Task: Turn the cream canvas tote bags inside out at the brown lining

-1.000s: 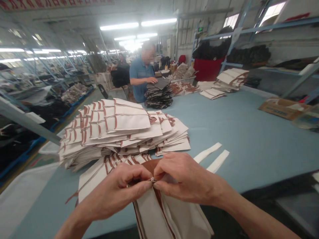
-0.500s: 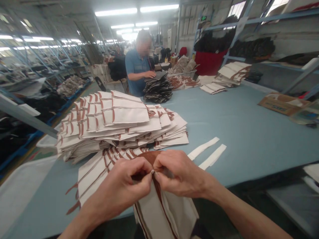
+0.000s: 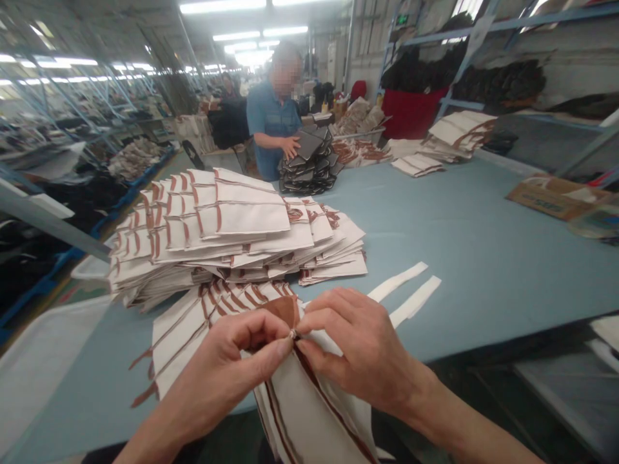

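Note:
A white fabric piece with brown trim hangs below my hands at the table's near edge. My left hand pinches its top edge between thumb and forefinger. Right against those fingertips, my right hand grips the same edge, its other fingers curled loosely. A brown flap of the piece stands up behind the pinch. Just beyond lies a fanned row of similar white pieces with brown edges, loose brown strips poking out at its left. The exact spot between my fingertips is too small to make out.
A tall stack of white pieces covers the table's left side. Two white strips lie to the right on the blue-grey tabletop. Across the table a person in blue handles a dark pile. A cardboard box sits far right.
My right hand's fingers have loosened and straightened a little at the pinch. The hanging piece has shifted slightly. Across the table, the person's hand has moved on the dark pile.

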### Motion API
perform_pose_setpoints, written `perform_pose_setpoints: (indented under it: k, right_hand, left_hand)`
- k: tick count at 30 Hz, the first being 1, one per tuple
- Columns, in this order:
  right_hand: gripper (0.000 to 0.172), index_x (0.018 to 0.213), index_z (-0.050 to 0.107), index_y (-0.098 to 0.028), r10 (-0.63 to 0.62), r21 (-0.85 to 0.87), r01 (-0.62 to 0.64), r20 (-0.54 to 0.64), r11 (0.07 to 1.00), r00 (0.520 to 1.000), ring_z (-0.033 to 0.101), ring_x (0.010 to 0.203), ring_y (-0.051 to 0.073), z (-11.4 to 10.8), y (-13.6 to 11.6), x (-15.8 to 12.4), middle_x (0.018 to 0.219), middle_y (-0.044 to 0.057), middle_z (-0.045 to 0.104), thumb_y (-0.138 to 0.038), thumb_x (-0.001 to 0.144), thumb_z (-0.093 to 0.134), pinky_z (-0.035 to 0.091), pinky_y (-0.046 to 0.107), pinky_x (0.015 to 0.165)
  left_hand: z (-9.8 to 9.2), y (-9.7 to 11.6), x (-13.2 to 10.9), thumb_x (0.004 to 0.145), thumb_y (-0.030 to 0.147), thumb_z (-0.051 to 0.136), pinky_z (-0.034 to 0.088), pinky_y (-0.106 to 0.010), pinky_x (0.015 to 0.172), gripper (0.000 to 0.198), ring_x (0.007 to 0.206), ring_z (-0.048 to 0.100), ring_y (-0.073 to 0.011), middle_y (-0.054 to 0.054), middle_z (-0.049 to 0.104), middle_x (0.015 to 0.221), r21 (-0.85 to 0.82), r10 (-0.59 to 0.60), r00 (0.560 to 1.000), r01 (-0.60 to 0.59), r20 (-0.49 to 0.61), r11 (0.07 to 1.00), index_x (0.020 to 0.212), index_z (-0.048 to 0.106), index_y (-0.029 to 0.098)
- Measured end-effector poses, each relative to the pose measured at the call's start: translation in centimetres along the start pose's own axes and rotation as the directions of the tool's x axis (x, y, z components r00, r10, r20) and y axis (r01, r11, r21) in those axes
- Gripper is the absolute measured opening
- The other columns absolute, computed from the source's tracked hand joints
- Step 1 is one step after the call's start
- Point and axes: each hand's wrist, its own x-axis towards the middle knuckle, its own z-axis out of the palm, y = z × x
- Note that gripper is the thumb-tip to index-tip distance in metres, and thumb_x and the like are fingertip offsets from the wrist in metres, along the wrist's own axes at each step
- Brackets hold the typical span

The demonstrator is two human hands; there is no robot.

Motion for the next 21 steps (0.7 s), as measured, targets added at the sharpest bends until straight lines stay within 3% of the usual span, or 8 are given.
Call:
perform_pose_setpoints:
  k: [11,15,21]
  right_hand:
    - [0.025,0.082,0.068,-0.016,-0.021,-0.01,0.022,0.1,1.0,0.995,0.063,0.071,0.019,-0.1,-1.3,0.5,0.075,0.003,0.073,-0.014,0.103,0.055,0.049,0.035,0.071]
    - [0.031,0.074,0.066,-0.017,-0.023,-0.071,0.031,0.112,0.997,0.993,0.061,0.067,0.02,0.2,-1.6,0.8,0.068,0.004,0.068,-0.009,0.099,0.051,0.047,0.035,0.067]
    - [0.026,0.072,0.063,-0.019,0.005,-0.119,0.007,0.104,0.993,0.995,0.06,0.066,0.019,0.8,-1.7,0.7,0.067,0.002,0.066,-0.01,0.094,0.051,0.043,0.033,0.066]
  left_hand:
    - [0.0,1.6,-0.8,0.093,0.024,0.061,0.042,-0.016,0.054,0.022,0.058,0.058,-0.0092,0.004,0.067,0.063,0.213,0.15,0.989,-0.15,0.013,0.966,0.074,0.072,0.018]
    - [0.3,2.1,-0.9,0.09,0.018,0.057,0.041,-0.016,0.053,0.023,0.055,0.059,-0.0082,0.005,0.068,0.061,0.256,0.148,0.989,-0.145,0.008,0.956,0.072,0.072,0.019]
    - [0.9,1.8,-1.1,0.083,0.019,0.054,0.036,-0.017,0.049,0.023,0.052,0.05,-0.008,0.006,0.057,0.055,0.298,0.131,0.987,-0.097,-0.094,0.949,0.062,0.063,0.018]
